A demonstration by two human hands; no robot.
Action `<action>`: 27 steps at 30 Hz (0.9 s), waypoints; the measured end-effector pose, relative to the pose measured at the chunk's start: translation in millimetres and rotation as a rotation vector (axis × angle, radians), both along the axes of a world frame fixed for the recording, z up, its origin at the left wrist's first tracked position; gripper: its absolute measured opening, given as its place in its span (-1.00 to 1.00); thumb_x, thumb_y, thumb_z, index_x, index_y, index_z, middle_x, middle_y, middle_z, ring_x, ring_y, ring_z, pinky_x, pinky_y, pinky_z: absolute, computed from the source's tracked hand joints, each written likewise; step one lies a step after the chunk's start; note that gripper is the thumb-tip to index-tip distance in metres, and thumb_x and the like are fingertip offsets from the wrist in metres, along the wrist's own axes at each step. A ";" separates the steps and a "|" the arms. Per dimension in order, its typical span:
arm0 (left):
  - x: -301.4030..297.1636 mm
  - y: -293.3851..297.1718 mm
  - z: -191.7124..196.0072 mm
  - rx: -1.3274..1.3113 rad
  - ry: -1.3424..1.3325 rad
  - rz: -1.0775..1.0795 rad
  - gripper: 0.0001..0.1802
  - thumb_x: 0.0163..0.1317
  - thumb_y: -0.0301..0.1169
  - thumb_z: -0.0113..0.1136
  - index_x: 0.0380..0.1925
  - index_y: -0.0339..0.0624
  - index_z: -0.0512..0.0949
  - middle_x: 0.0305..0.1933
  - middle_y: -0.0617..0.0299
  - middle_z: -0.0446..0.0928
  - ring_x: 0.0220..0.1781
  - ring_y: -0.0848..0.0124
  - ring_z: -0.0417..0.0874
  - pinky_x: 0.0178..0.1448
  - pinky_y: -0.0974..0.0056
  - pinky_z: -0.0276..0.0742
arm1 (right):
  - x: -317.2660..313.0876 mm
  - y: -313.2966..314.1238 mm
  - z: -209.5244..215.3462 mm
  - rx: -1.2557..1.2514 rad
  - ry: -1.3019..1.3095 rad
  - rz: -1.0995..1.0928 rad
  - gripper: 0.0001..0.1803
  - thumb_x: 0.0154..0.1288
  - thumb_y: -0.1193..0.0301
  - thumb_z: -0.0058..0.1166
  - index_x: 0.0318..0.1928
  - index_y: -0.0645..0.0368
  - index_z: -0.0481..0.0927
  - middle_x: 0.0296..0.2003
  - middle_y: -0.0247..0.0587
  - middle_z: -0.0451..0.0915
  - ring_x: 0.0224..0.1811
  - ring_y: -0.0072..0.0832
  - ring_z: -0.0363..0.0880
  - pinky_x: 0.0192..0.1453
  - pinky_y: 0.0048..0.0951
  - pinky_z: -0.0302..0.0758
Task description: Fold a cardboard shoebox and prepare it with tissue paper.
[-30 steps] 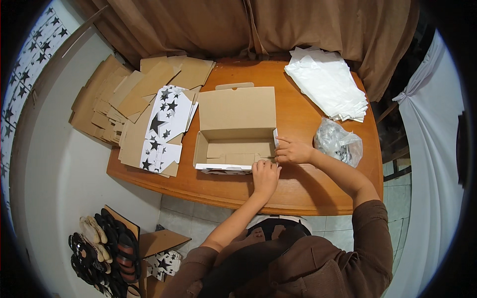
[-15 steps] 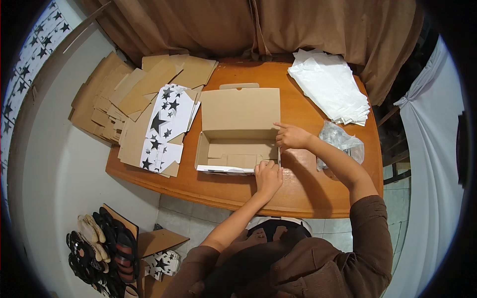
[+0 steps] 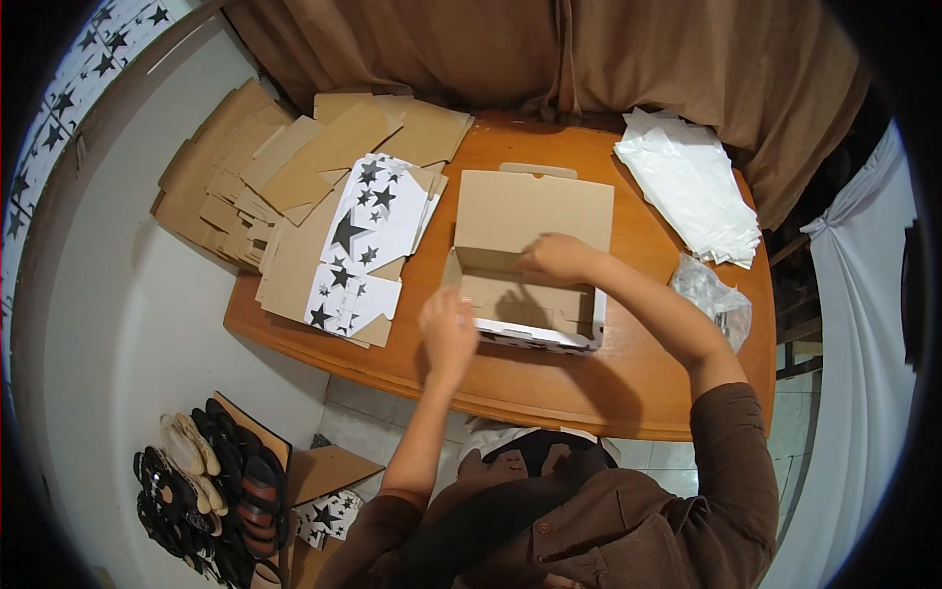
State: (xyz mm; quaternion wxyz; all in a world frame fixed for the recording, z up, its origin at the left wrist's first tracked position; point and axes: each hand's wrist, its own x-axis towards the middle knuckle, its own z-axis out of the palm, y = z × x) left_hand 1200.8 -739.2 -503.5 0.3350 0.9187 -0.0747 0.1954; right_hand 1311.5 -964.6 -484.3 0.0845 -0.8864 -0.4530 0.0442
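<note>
A cardboard box (image 3: 535,211) stands on the wooden table in front of me, its lid raised and leaning back. Plain brown cardboard lines it, while a white printed surface shows along the front wall. My left hand (image 3: 448,334) is at the box's front left corner, its fingers bent and smeared by motion. Over the box's inside hovers my right hand (image 3: 561,258), reaching in from the right with blurred fingers that point left. Nothing can be made out in either hand. My right forearm covers part of the box's right wall.
Left of the box lie flat cardboard blanks (image 3: 294,187) and a white star-printed blank (image 3: 353,245). White paper sheets (image 3: 687,187) are piled at the back right, near a clear plastic bag (image 3: 711,299). Several sandals (image 3: 206,481) sit below on the left.
Both hands left the box's right side: my left hand moved left to the front left corner, my right hand moved left over the inside. The view shifted, and the box now sits slightly turned.
</note>
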 end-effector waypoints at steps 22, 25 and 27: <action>51.7 68.4 -25.8 0.316 0.624 -0.164 -0.71 0.06 -0.24 0.12 -0.54 -0.28 0.61 -0.47 -0.10 0.58 -0.35 0.03 0.63 -0.25 0.06 0.53 | 84.9 156.6 -33.7 -0.443 -0.183 0.113 -0.88 0.04 0.32 0.04 -0.43 -0.03 0.62 -0.42 -0.40 0.62 -0.17 -0.43 0.55 0.28 -0.17 0.20; 49.2 64.5 -32.7 0.386 0.515 -0.168 -0.73 0.04 -0.31 0.09 -0.60 -0.31 0.60 -0.52 -0.16 0.55 -0.41 -0.03 0.61 -0.28 0.01 0.53 | 83.6 151.1 -36.0 -0.418 -0.175 0.107 -0.88 0.05 0.37 0.01 -0.43 0.00 0.61 -0.39 -0.40 0.62 -0.17 -0.44 0.54 0.30 -0.19 0.18; 48.0 63.1 -33.7 0.390 0.479 -0.198 -0.74 0.04 -0.34 0.07 -0.61 -0.31 0.60 -0.54 -0.16 0.55 -0.43 -0.04 0.61 -0.31 -0.01 0.53 | 78.5 146.2 -39.1 -0.309 -0.249 0.103 -0.87 0.05 0.38 -0.02 -0.47 -0.02 0.62 -0.41 -0.38 0.62 -0.20 -0.43 0.56 0.24 -0.24 0.22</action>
